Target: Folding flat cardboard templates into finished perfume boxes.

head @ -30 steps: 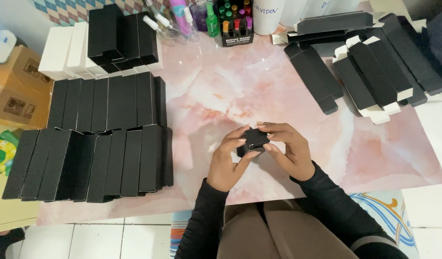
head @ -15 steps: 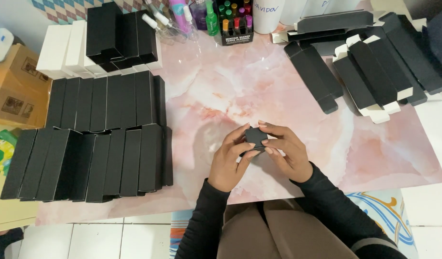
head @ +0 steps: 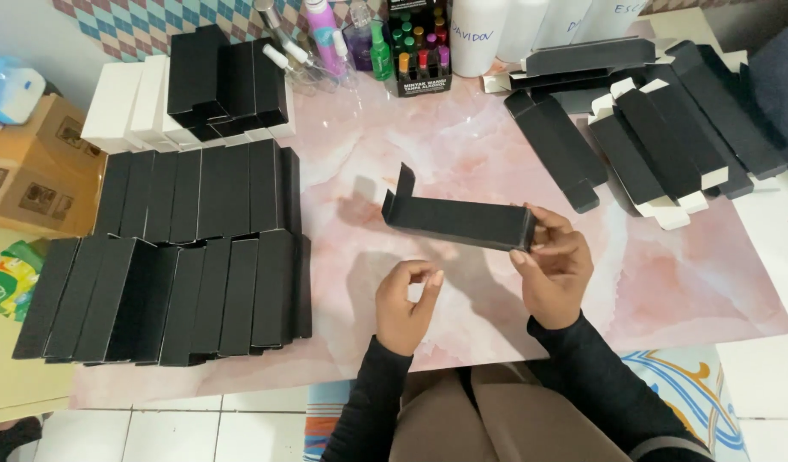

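A: Status? Your right hand (head: 554, 267) pinches 1 end of the long black cardboard carton (head: 459, 220), held above the pink marble tabletop (head: 462, 145); far flap still open.

B: And your left hand (head: 407, 304) is loosely curled, holding nothing.

A: Done, by the look: 2 rows of assembled black boxes (head: 188, 248) on your left. Left: the flat black sleeves (head: 659, 137) stacked far right.
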